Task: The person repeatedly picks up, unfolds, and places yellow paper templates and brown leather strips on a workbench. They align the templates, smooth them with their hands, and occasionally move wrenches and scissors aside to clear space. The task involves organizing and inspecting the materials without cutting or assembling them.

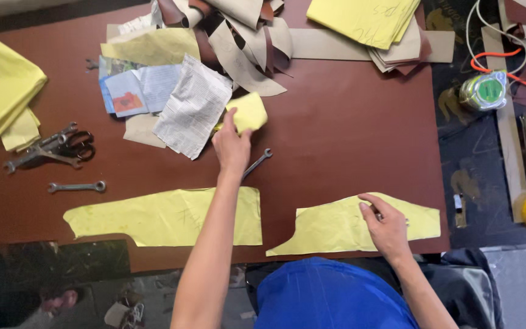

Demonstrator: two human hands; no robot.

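Head view: far left we see folded yellow cloth (pixel 1 91) cut by the frame edge, scissors (pixel 71 146) tangled with a tool, hard to separate, and a small wrench (pixel 77 186). Left-centre lies a yellow pattern piece (pixel 165 216), partly under our forearm. Left hand (pixel 231 148) clasps a small yellow piece (pixel 248 113) at centre; a wrench (pixel 257 163) is half hidden behind it. Right hand (pixel 388 226) rests flat, fingers loose, on the lower-right yellow pattern piece (pixel 336 228).

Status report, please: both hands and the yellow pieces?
Left hand grips small yellow piece beside newspaper. Right hand flat on right yellow pattern piece. Wrench under left wrist.
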